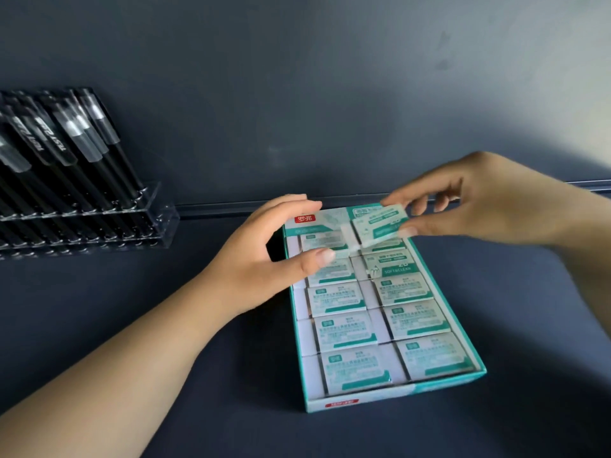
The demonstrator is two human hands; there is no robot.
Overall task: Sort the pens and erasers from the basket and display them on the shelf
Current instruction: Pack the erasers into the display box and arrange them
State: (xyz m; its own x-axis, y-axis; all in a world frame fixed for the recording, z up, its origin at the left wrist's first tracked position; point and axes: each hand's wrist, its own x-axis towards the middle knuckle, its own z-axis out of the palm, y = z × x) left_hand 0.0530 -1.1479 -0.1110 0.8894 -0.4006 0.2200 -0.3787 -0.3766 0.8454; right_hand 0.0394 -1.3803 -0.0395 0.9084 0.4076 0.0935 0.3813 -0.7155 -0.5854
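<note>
We see the right hand (489,200), right of centre in the frame, pinching one wrapped eraser (380,226) between thumb and fingertips, holding it tilted just above the far right corner of the display box (363,396); that corner seems to be the slot left to fill, so we judge the tilt lets the eraser slide in edge first. The left hand (264,259) sits at the box's far left edge, fingers curled over the rim and thumb lying on a packed eraser, probably to steady the box and keep that row flat. The other erasers (344,330) lie in two neat rows, labels up, filling the middle of the frame. In the upper left, black pens (76,140) lean in a clear tiered holder (155,209) so their barrels face outward. Everything rests on the dark blue shelf (132,285); the basket is not in view.
</note>
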